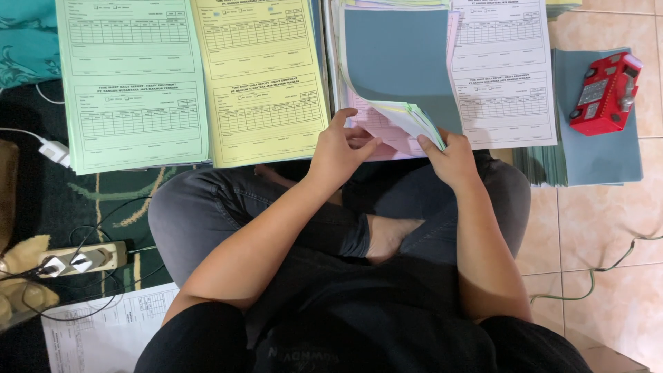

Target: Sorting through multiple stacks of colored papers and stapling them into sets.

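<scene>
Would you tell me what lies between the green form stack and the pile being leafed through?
In the head view, a yellow form stack lies between the green form stack and the leafed pile.

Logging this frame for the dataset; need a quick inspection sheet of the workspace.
Surface: tiled floor, dark patterned rug on the left.
Job's things: curled bundle of coloured sheets over a pink sheet and grey sheet.
Clutter: green forms, yellow forms, white forms, red numbering stamp, printed sheet.
Hands: left hand on the pink sheet; right hand pinching the bundle's edge.
Cables: power strip with black leads, white adapter, green cord.
Surroundings: teal cloth; the person's crossed legs.
</scene>
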